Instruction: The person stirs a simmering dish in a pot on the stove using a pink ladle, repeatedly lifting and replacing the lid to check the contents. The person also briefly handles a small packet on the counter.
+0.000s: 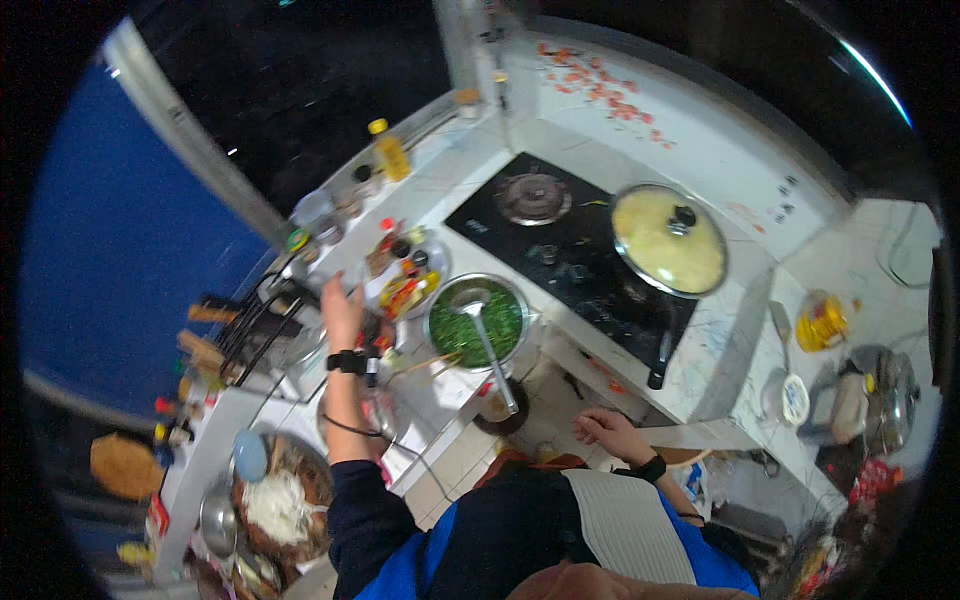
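Note:
My left hand (341, 306) reaches out over the white counter toward a tray of small seasoning jars and bottles (402, 272); whether it grips anything I cannot tell. Just right of it stands a metal bowl of chopped green vegetables (478, 322) with a long metal ladle (489, 345) lying in it, handle pointing toward me. My right hand (608, 432) hangs low in front of my body, fingers loosely curled, holding nothing.
A black two-burner gas hob (560, 250) carries a pan under a glass lid (668, 240). A yellow bottle (390, 152) stands at the window ledge. A dish rack (250, 320) and bowls of food (275, 500) sit at the left. Pots and a yellow bag (820, 322) crowd the right counter.

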